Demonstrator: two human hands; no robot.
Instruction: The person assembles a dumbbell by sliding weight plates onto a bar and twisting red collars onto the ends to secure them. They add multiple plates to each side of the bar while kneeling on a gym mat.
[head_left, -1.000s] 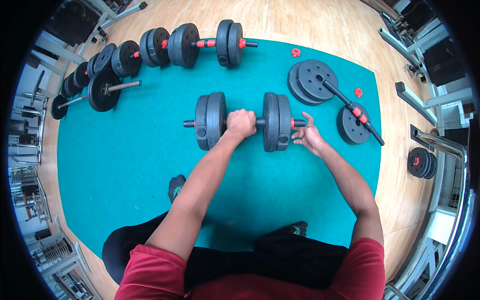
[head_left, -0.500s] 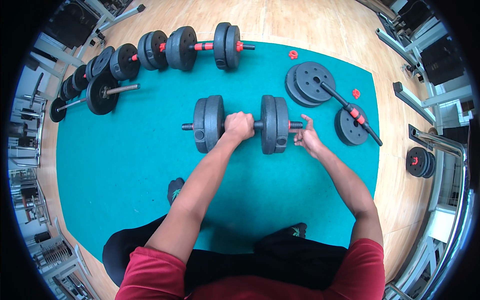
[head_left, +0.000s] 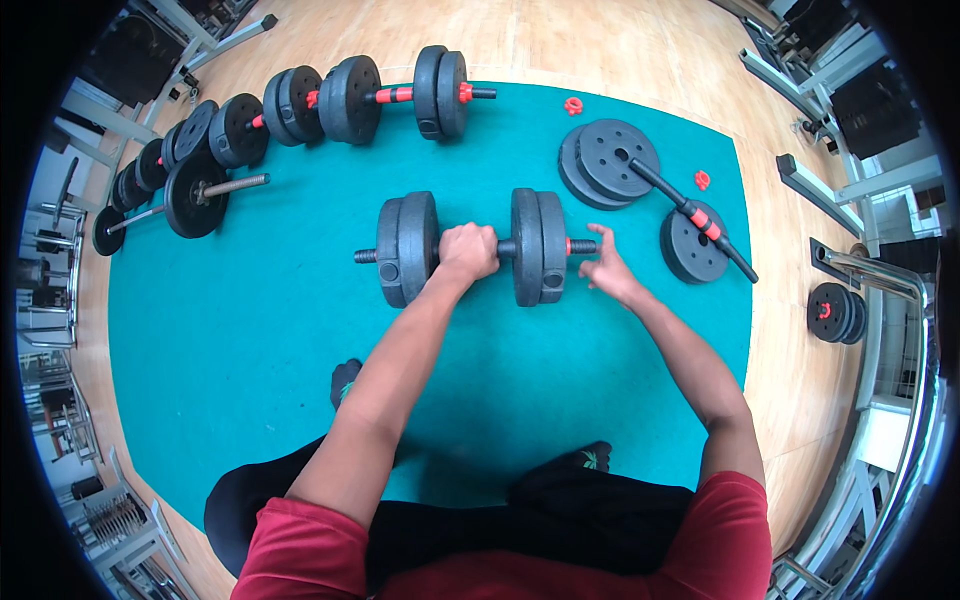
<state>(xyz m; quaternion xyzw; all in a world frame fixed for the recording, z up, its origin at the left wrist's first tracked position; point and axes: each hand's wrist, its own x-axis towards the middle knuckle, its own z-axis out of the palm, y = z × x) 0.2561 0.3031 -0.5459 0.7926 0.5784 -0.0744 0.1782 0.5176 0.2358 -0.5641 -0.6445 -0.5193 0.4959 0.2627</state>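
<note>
A black adjustable dumbbell (head_left: pixel 540 250), with two dark grey round plates at each end of its threaded bar, is placed over the middle of the teal mat (head_left: pixel 240 340), nearer the far edge than the feet; whether its plates rest on the mat cannot be told. Its bar is gripped between the plate pairs by the left hand (head_left: pixel 468 250), the fingers closed in a fist. The right hand (head_left: pixel 608 272) is held at the bar's right threaded end, fingers spread and curved around the tip; whether it is touched cannot be told. A red collar (head_left: pixel 569 246) is seen against the outer right plate, while no red is visible at the left end. The step in hand is judged to be the turning of that collar, and by that reading a steady left grip and a narrower pinch of the right fingers are called for. Toward the far right corner, two stacked dark grey plates (head_left: pixel 605 150) and a single dark grey plate (head_left: pixel 685 255) are crossed by a black bar with a red sleeve (head_left: pixel 700 222); a red star-shaped nut (head_left: pixel 573 105) is left by the far edge, another red nut (head_left: pixel 702 180) by the right edge. Along the far edge, toward the left corner, a row of black dumbbells with red collars (head_left: pixel 350 100) is lined up.
</note>
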